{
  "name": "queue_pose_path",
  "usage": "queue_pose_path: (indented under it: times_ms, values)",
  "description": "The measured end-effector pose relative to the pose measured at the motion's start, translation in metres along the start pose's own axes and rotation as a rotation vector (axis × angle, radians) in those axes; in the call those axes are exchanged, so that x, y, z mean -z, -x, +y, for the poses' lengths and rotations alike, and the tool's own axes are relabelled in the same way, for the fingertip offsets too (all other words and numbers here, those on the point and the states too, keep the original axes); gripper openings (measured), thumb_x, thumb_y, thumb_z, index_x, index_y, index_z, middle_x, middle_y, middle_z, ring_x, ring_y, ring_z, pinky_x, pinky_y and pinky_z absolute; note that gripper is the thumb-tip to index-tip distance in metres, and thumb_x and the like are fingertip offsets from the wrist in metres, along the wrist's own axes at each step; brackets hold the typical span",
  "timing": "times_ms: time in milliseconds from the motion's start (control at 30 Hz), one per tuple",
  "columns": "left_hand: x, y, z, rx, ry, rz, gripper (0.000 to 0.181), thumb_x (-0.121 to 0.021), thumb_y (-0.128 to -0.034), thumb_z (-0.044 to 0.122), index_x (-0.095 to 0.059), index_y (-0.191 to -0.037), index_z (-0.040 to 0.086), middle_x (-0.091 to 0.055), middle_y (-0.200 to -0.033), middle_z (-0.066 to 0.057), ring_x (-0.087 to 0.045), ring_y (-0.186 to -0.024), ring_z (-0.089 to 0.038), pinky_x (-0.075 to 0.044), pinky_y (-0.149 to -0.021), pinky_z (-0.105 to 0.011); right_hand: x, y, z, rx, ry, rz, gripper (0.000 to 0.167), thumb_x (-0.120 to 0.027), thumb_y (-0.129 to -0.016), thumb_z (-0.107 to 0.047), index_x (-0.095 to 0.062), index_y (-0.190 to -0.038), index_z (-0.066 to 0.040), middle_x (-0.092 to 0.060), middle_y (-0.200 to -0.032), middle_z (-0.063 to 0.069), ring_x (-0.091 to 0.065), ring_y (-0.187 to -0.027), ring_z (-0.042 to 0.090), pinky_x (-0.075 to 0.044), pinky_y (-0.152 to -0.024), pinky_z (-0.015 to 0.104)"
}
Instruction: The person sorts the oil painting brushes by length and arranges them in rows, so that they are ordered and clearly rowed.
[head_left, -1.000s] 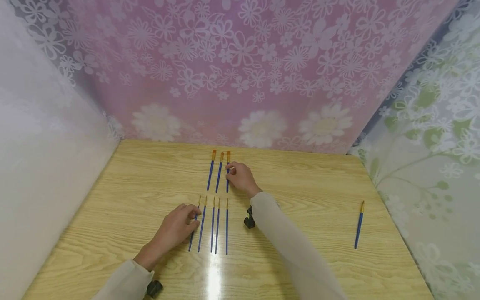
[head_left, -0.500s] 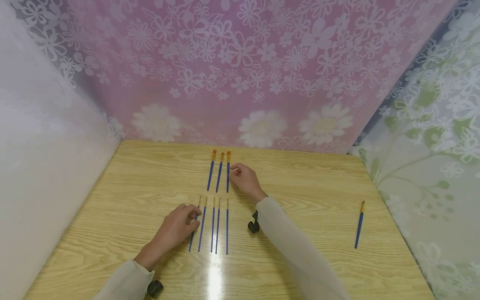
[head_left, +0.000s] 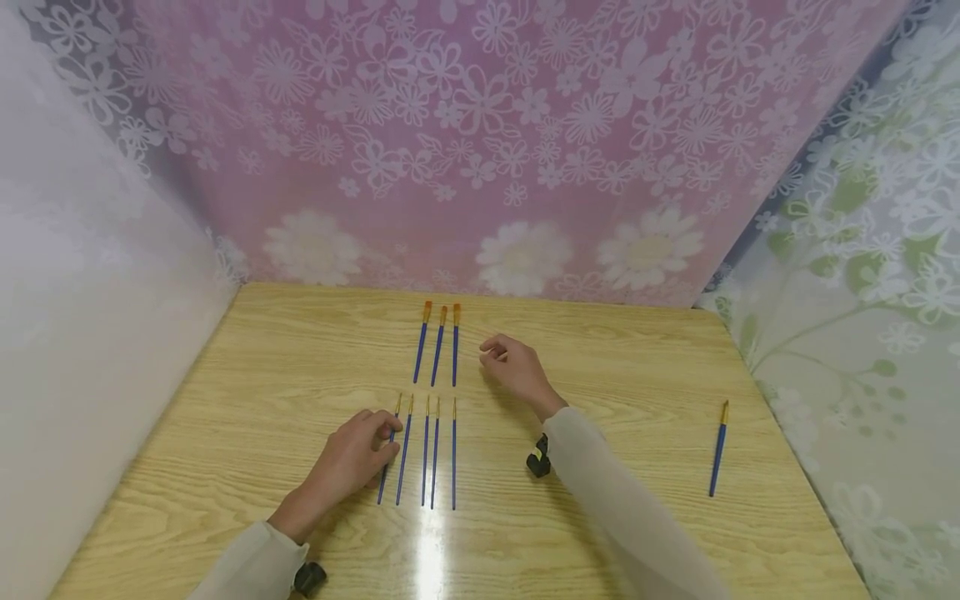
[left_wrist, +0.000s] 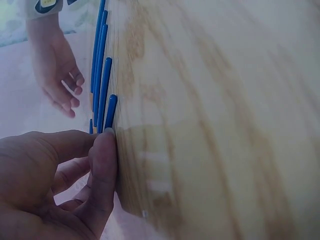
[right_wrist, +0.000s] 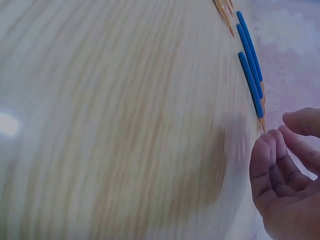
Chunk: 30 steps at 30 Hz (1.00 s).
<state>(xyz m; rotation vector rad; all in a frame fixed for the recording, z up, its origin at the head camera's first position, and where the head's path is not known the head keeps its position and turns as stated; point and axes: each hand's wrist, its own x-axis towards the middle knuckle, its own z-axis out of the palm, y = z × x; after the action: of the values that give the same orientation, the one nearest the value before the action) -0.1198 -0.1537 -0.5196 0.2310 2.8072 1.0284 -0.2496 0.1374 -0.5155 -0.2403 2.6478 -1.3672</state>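
Note:
Thin blue-handled paintbrushes with pointed tips lie in a row at the middle of the table. At the row's left end, my left hand (head_left: 347,454) pinches the leftmost thin paintbrush (head_left: 383,483) between thumb and forefinger; in the left wrist view its blue handle end (left_wrist: 111,110) sticks out past the fingertips. Beyond that row lie three paintbrushes with wide orange bristles. My right hand (head_left: 517,368) is just right of the rightmost wide paintbrush (head_left: 454,358), apart from it, fingers loosely curled and holding nothing. The right wrist view shows blue handles (right_wrist: 251,85) beyond the fingertips.
A lone blue paintbrush (head_left: 717,458) lies near the right edge of the wooden table (head_left: 600,350). Flowered pink cloth (head_left: 450,167) hangs behind the far edge. A pale wall (head_left: 97,292) stands at left, a leaf-patterned cloth (head_left: 862,333) at right.
My right hand has let go of the rightmost wide paintbrush and drawn away to the right and slightly toward me. The left hand stays where it was.

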Motion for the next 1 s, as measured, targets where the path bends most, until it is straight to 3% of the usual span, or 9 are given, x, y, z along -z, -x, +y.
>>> queue_pose_path:
  times_ms: [167, 400, 633, 1000]
  values:
    - [0.000, 0.001, 0.000, 0.001, 0.003, -0.003, 0.022, -0.077, -0.1009, 0.012, -0.074, -0.123, 0.014, -0.067, -0.107, -0.001, -0.059, -0.081, -0.011, -0.054, -0.071, -0.032, 0.011, 0.008, 0.006, 0.000, 0.019, 0.009, 0.027, -0.065, -0.110, -0.023, -0.072, -0.132, -0.008, -0.070, -0.113, 0.009, -0.071, -0.097, 0.025, -0.061, -0.076, 0.038]
    - [0.001, 0.000, -0.001, 0.004, 0.016, -0.002, 0.022, -0.077, -0.1011, 0.012, -0.074, -0.123, 0.015, -0.067, -0.108, -0.001, -0.059, -0.083, -0.012, -0.054, -0.069, -0.031, 0.029, 0.019, 0.013, -0.015, 0.018, 0.025, 0.028, -0.064, -0.111, -0.024, -0.071, -0.133, -0.009, -0.068, -0.115, 0.010, -0.070, -0.098, 0.026, -0.061, -0.078, 0.037]
    - [-0.001, -0.001, -0.003, -0.010, -0.008, -0.001, 0.021, -0.077, -0.1011, 0.013, -0.074, -0.122, 0.015, -0.067, -0.107, 0.000, -0.058, -0.086, -0.012, -0.054, -0.077, -0.037, 0.043, 0.027, 0.027, -0.001, 0.050, 0.041, 0.028, -0.064, -0.111, -0.024, -0.072, -0.132, -0.008, -0.069, -0.115, 0.011, -0.070, -0.099, 0.026, -0.060, -0.079, 0.038]
    - [0.000, 0.000, 0.000, -0.004, 0.018, -0.007, 0.022, -0.076, -0.1018, 0.012, -0.074, -0.123, 0.014, -0.067, -0.109, -0.002, -0.059, -0.083, -0.012, -0.054, -0.071, -0.033, 0.072, 0.045, 0.046, 0.002, 0.104, 0.080, 0.027, -0.064, -0.111, -0.023, -0.072, -0.131, -0.006, -0.071, -0.115, 0.013, -0.071, -0.099, 0.028, -0.057, -0.074, 0.035]
